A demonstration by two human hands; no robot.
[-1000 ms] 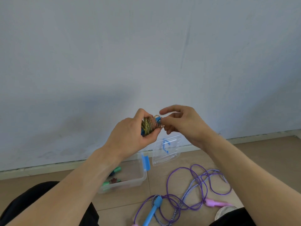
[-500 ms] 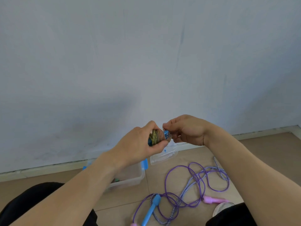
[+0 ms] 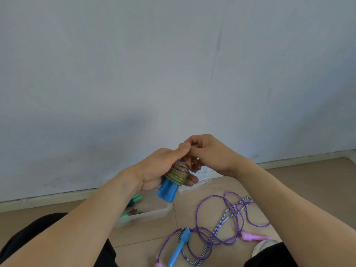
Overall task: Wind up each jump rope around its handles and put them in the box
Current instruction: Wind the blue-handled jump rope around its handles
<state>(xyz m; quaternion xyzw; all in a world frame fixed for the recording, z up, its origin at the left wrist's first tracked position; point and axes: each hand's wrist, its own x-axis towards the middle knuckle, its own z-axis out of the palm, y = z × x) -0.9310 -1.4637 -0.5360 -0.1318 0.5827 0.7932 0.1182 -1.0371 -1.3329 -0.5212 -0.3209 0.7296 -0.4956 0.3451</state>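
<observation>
My left hand (image 3: pixel 159 166) grips a wound jump rope bundle (image 3: pixel 176 175), greenish and brown cord coiled round blue handles that stick out downward. My right hand (image 3: pixel 208 151) pinches the cord end at the bundle's top, fingers curled, touching my left thumb. Below sits the clear plastic box (image 3: pixel 163 211) on the floor, holding a wound rope with green handles (image 3: pixel 134 199). A purple rope (image 3: pixel 233 214) with pink handles (image 3: pixel 252 237) and a striped rope with a blue handle (image 3: pixel 180 247) lie loose and tangled on the floor at the right.
The box's clear lid (image 3: pixel 200 183) lies by the wall behind the bundle. A blue-grey wall rises close ahead. My dark-clothed knees (image 3: pixel 28 239) frame the tan tiled floor at the bottom left and right.
The bundle has tipped from lying sideways to upright, blue handles now pointing down. My right hand moved onto its top, against my left thumb.
</observation>
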